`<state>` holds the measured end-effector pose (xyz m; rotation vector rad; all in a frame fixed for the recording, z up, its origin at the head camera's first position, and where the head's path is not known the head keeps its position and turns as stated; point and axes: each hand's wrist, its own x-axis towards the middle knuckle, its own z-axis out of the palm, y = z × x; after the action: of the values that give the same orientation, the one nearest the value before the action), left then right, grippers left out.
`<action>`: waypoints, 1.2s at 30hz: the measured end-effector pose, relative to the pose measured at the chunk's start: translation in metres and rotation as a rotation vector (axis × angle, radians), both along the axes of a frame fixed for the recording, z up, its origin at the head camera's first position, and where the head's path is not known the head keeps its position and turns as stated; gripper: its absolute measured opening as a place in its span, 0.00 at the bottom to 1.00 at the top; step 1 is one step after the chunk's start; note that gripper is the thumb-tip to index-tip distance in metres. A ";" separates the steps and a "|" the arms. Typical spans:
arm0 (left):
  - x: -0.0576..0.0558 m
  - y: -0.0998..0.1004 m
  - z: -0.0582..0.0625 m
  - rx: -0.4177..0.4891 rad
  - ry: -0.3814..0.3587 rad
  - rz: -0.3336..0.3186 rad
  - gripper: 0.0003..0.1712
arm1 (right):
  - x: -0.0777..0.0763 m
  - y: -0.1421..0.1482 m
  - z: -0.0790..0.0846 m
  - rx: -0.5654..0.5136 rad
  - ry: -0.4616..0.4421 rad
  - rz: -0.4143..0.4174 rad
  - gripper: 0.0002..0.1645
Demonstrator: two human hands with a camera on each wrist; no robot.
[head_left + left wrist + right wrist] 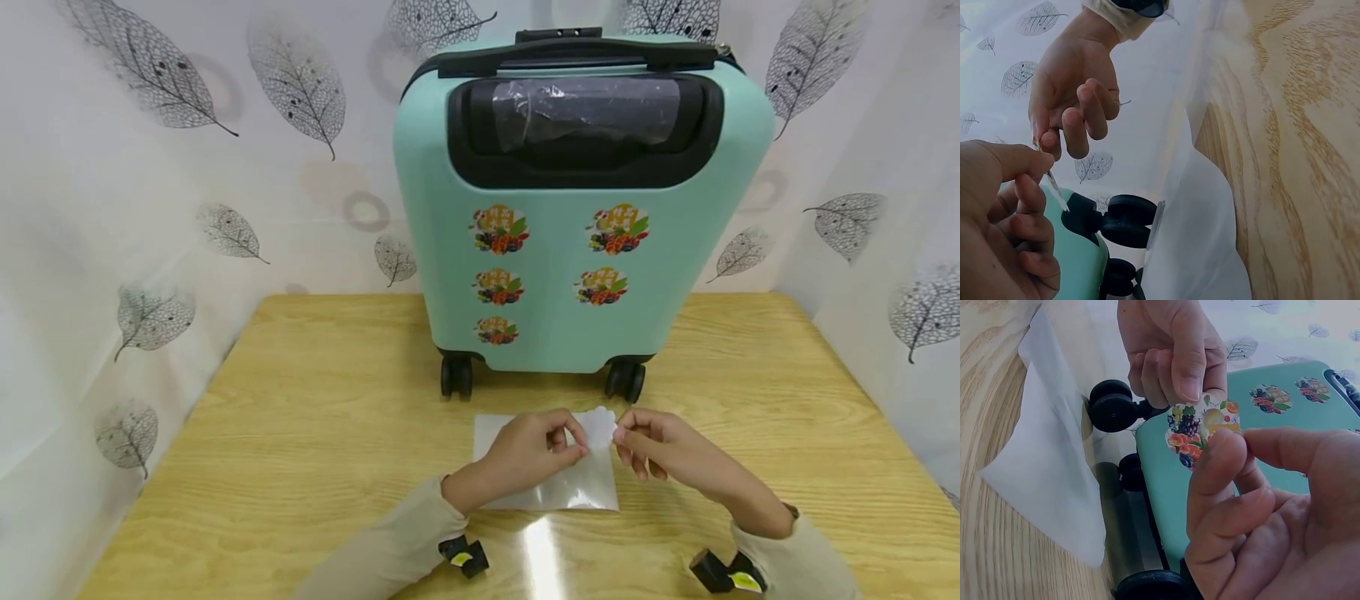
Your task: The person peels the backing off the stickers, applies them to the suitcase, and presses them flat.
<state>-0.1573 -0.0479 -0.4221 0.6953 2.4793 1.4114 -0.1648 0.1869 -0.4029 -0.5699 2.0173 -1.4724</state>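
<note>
Between both hands is a round fruit-print sticker (1188, 434), its white back (600, 427) facing the head camera. My left hand (528, 450) pinches one edge between thumb and forefinger. On the opposite edge, the thumb and forefinger of my right hand (667, 450) pinch it too. A white glossy sheet (577, 492) lies on the table under the left hand; in the right wrist view the sheet (1060, 450) looks curled. Behind the hands stands a mint-green suitcase (555, 325) bearing several matching fruit stickers (498, 287) in two columns, three on the left and two on the right.
The suitcase stands on black wheels (456, 377) at the back of a wooden table (337, 417). A black recessed handle panel (585, 171) is near its top. Leaf-patterned covering (165, 250) lines the walls behind and at both sides.
</note>
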 end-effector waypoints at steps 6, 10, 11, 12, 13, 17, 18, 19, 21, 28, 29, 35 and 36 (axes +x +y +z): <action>-0.002 -0.001 0.000 0.040 -0.004 0.021 0.04 | 0.001 0.002 0.000 0.007 0.009 -0.005 0.19; -0.003 -0.001 0.000 0.054 0.005 0.027 0.04 | 0.001 0.003 0.001 0.017 0.011 0.000 0.19; -0.003 -0.002 0.000 0.056 0.002 0.030 0.04 | 0.001 0.004 0.001 0.020 0.006 0.003 0.19; -0.003 -0.002 -0.001 0.059 -0.003 0.033 0.03 | 0.002 0.005 0.001 0.020 0.001 0.006 0.20; -0.003 -0.003 -0.002 0.061 -0.013 0.038 0.02 | 0.002 0.006 0.001 0.024 -0.003 0.006 0.20; -0.005 -0.008 -0.006 0.096 -0.079 0.059 0.02 | 0.001 0.011 0.001 0.022 -0.024 0.002 0.19; -0.006 -0.009 -0.007 0.111 -0.098 0.062 0.02 | 0.001 0.013 0.001 0.018 -0.028 0.002 0.19; -0.007 -0.010 -0.008 0.127 -0.119 0.065 0.02 | 0.001 0.014 0.001 0.016 -0.030 0.001 0.19; -0.009 -0.012 -0.010 0.154 -0.151 0.066 0.02 | 0.001 0.017 0.000 0.005 -0.029 0.010 0.17; -0.011 -0.013 -0.009 0.211 -0.254 0.074 0.04 | 0.000 0.021 -0.003 0.016 -0.016 0.002 0.17; -0.011 -0.013 -0.009 0.218 -0.273 0.077 0.04 | 0.000 0.021 -0.003 0.018 -0.016 -0.001 0.17; -0.013 -0.010 -0.001 0.281 -0.347 0.078 0.07 | -0.004 0.018 -0.003 0.014 0.037 -0.028 0.17; -0.013 -0.009 0.000 0.293 -0.352 0.074 0.07 | -0.004 0.017 -0.002 0.017 0.049 -0.033 0.17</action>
<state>-0.1706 -0.0570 -0.4220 0.3642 2.0713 1.7730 -0.1691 0.2039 -0.4047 -0.5730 2.0841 -1.4731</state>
